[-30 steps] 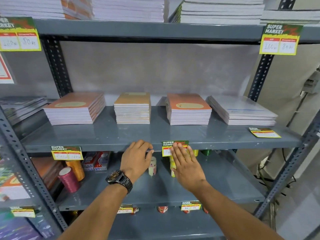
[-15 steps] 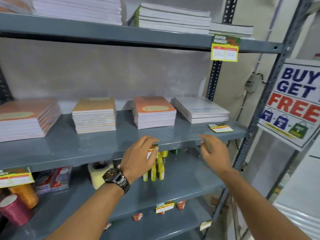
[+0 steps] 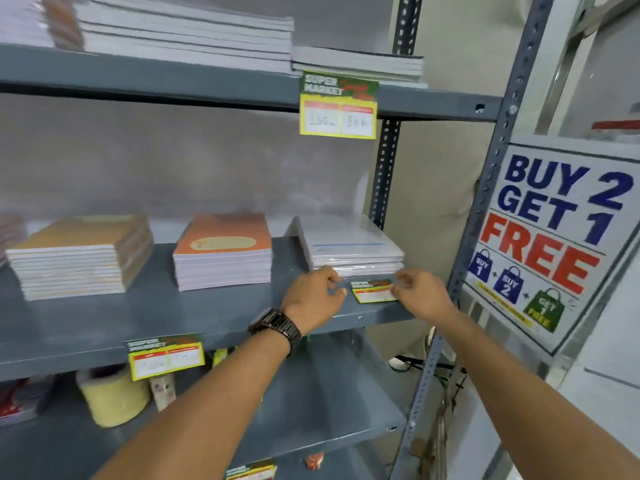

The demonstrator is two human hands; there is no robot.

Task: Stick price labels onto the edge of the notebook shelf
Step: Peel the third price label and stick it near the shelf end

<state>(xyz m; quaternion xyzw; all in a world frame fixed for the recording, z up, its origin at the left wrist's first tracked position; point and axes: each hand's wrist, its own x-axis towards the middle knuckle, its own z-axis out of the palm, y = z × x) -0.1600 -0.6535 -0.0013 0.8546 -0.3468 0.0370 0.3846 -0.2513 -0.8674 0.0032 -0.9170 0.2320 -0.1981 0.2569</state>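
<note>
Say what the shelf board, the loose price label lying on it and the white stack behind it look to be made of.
Shelf board: painted grey metal by the look, given the slight sheen and thin folded edge. Loose price label: printed paper or thin card, flat and matte. White stack: paper notebooks, seemingly wrapped in clear plastic, judging by the glare.

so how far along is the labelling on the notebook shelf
Done: one label is stuck on the shelf edge further left. In hand: the left hand and right hand are closing on a loose label lying flat in front of the white notebooks. Left: lift it and stick it on the edge below.
</note>
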